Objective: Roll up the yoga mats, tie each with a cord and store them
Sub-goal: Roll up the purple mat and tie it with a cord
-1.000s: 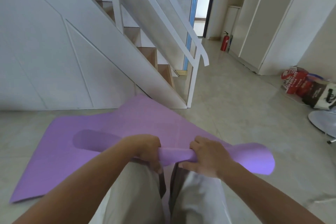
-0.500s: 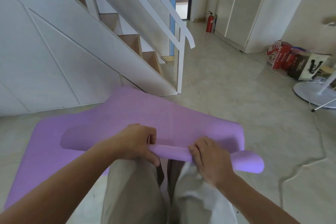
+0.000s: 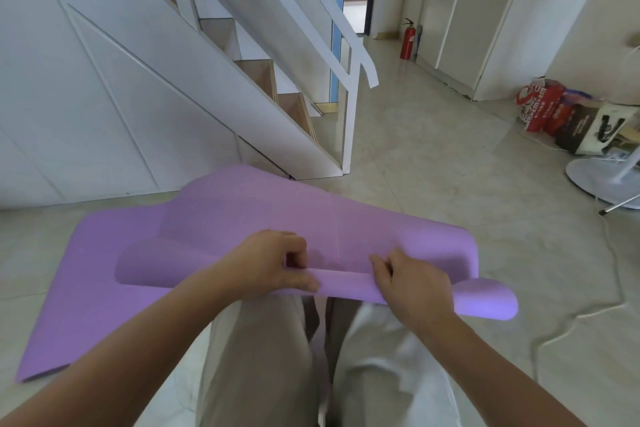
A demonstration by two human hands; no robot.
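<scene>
A purple yoga mat (image 3: 263,218) lies spread on the tiled floor in front of my knees, its far end reaching the foot of the staircase. Its near edge is curled into a thin, loose roll (image 3: 346,282) that runs left to right above my legs. My left hand (image 3: 273,262) grips the roll left of centre, thumb under and fingers over it. My right hand (image 3: 408,279) grips it right of centre. The roll's right end (image 3: 485,300) sticks out past my right hand. No cord is visible.
A white staircase (image 3: 242,55) with a handrail post (image 3: 348,135) rises just beyond the mat. Bags (image 3: 568,118) and a fan base (image 3: 609,177) sit at the right, with a white cable (image 3: 588,312) trailing over the floor. A fire extinguisher (image 3: 408,40) stands by white cabinets.
The head camera has tilted and shifted, so the room sits differently in view. Both hands stay on the roll, and the rolled edge has moved a little further onto the mat.
</scene>
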